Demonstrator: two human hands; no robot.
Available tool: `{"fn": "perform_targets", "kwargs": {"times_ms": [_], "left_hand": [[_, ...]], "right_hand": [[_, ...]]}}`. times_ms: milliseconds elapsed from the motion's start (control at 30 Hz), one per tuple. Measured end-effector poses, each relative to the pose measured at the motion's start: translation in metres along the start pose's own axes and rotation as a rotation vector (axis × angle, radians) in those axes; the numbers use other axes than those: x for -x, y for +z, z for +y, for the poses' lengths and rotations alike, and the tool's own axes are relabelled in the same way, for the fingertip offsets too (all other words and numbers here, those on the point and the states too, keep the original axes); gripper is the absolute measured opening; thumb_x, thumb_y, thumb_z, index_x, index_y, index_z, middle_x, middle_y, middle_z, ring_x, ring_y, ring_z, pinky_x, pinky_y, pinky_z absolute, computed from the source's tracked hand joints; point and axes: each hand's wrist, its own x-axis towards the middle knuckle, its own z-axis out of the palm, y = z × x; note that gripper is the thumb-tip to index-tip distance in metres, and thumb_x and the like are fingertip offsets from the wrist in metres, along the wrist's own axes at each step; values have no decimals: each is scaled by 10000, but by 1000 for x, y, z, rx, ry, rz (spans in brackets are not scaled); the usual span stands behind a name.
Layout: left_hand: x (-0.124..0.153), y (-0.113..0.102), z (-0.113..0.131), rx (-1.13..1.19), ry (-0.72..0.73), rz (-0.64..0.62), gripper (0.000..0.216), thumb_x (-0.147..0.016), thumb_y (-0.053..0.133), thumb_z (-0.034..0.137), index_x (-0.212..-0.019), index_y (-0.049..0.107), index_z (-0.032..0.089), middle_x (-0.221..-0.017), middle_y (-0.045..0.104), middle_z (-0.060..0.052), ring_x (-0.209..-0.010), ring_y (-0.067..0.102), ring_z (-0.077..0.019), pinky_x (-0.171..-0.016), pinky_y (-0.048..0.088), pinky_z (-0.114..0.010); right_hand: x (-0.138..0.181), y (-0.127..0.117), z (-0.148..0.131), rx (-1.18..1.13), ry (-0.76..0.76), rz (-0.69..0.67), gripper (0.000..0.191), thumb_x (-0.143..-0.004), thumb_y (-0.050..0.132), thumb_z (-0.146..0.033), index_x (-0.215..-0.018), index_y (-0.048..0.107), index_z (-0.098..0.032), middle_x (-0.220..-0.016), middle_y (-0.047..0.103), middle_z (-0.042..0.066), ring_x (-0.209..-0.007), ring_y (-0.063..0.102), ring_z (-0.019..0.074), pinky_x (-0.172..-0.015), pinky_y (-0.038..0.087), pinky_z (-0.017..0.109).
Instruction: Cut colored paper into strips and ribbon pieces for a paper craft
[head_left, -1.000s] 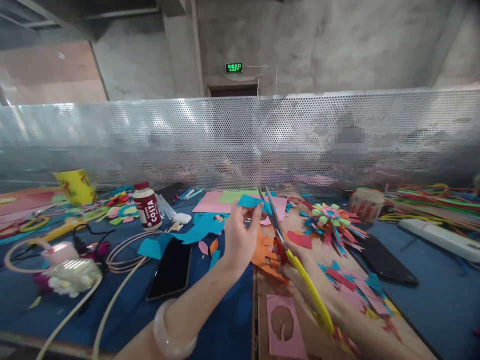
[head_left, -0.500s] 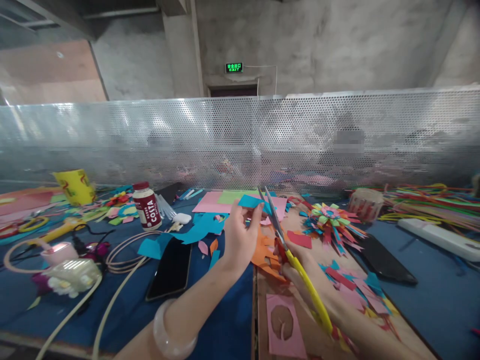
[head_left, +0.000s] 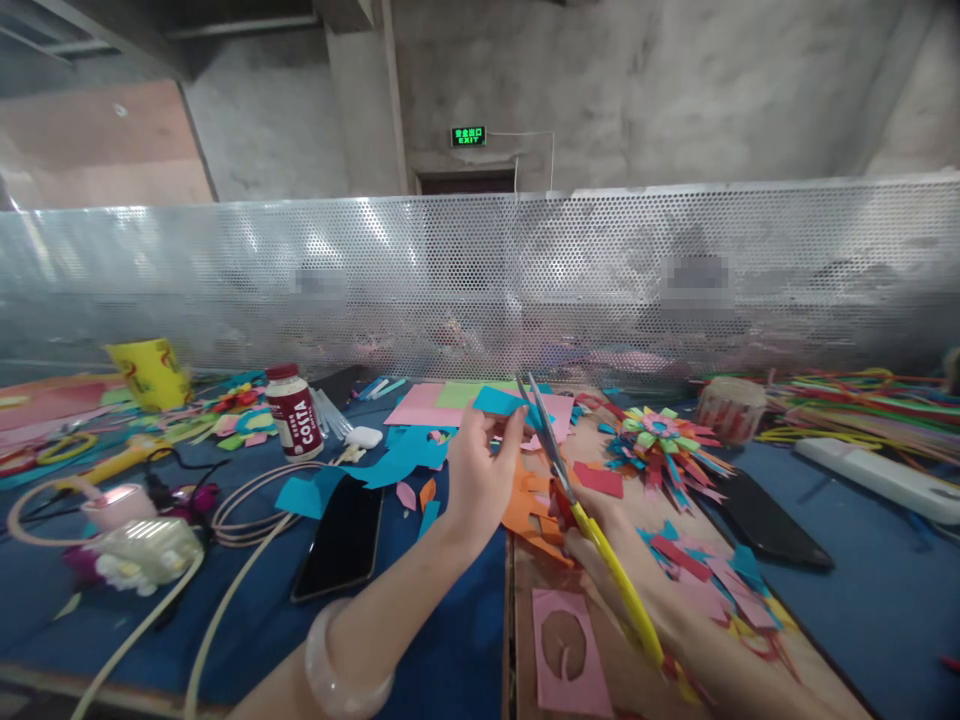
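Between the thumb and fingers of my left hand [head_left: 484,475] is a small piece of blue paper [head_left: 498,402]. My right hand [head_left: 600,520] grips a pair of scissors [head_left: 616,580] with yellow and red handles. Their parted blades point up and away, right beside the blue paper. Whether they touch the paper's edge I cannot tell. Under my hands lies cut orange paper [head_left: 529,515]. A pink sheet with an oval hole [head_left: 570,685] is nearer to me. A layered paper flower [head_left: 664,440] in several colours sits right of the scissors.
Left of my hands are a dark phone [head_left: 339,545], a Costa bottle [head_left: 294,415] and looped cable [head_left: 251,500]. On the right, another phone [head_left: 776,520], paper scraps [head_left: 712,575] and a white power strip [head_left: 877,480] lie about. A perforated metal panel [head_left: 360,290] stands behind.
Almost nothing differs. The blue paper and the scissors have shifted very slightly, while both hands keep nearly the same place.
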Motion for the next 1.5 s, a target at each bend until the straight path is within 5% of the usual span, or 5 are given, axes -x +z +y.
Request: {"fn": "perform_targets", "kwargs": {"times_ms": [967,1200,1500], "left_hand": [[-1,0,8,86,-35,0,121,-816,547,292,-792,496,185,-643,639,2,-607,627,-126,-598,499,-252],[-3,-1,13,145,-117,-59,121,-818,539,301,-811,522,181,-600,640,6,-544,601,-116,-525,474,-232],[-37,-18,4,522,-245,123,190,-750,612,297,-663,501,169,-646,611,-15,-552,542,-78,-506,422,-209]], "right_hand": [[0,-4,-1,186,-23,44,72,-620,401,-170,-668,452,-189,-548,415,-52,-495,410,99,-453,278,207],[-2,1,1,68,25,62,102,-635,447,-182,-727,490,-172,-532,373,-68,-456,362,75,-427,266,193],[-3,-2,2,19,-42,71,134,-717,502,-299,-732,435,-184,-631,381,-56,-561,372,86,-502,300,214]]}}
